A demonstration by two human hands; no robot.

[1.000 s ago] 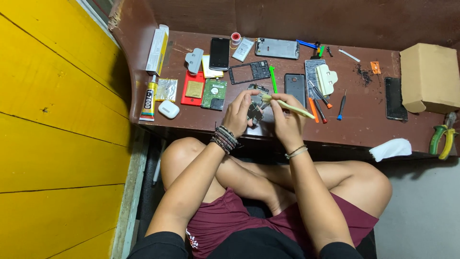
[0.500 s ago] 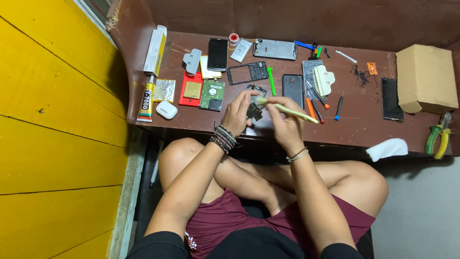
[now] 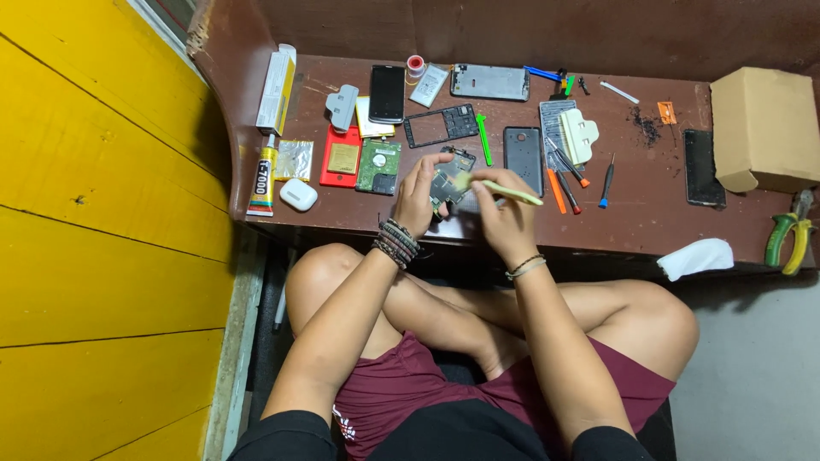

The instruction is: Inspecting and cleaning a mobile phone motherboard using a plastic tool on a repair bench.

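A cluttered brown table (image 3: pixel 658 218) stands against a yellow plank wall (image 3: pixel 94 213). Near its front edge, the left hand (image 3: pixel 418 195) grips a circuit board (image 3: pixel 448 177), partly hidden by fingers; the right hand (image 3: pixel 508 218) pinches a pale brush (image 3: pixel 504 189), bristles indistinct.

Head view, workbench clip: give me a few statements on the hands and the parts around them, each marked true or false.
1. The left hand holds a small circuit board. True.
2. The right hand is empty. False: its grip is on a pale yellow-green stick tool.
3. A glue tube lies at the left end of the table. True.
4. The cardboard box sits at the left end. False: it is at the right end.
5. The green-handled pliers lie beside the red case. False: they are at the far right edge.
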